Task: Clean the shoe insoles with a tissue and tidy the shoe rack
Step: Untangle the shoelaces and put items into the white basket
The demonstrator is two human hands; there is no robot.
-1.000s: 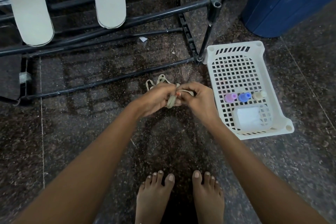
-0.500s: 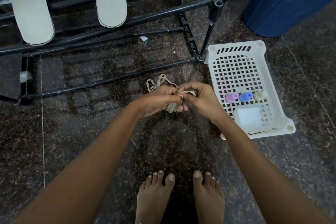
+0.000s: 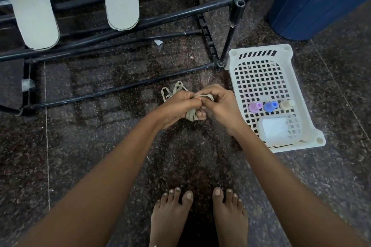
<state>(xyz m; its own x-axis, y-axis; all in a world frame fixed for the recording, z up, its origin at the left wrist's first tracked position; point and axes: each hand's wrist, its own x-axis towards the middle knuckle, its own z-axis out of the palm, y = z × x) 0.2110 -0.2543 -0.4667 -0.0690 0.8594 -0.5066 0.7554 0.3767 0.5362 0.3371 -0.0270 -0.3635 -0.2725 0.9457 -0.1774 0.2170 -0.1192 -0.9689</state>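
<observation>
Left hand [image 3: 176, 108] clenched round bundled beige shoelace [image 3: 190, 115]; right hand [image 3: 219, 102] pinched lace strand. 2 insoles [image 3: 33, 6] lay on shoe rack [image 3: 230, 2].

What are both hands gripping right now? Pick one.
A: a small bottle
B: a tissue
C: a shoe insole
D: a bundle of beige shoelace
D: the left hand and the right hand both curl round the beige shoelace bundle, held above the floor.
</observation>
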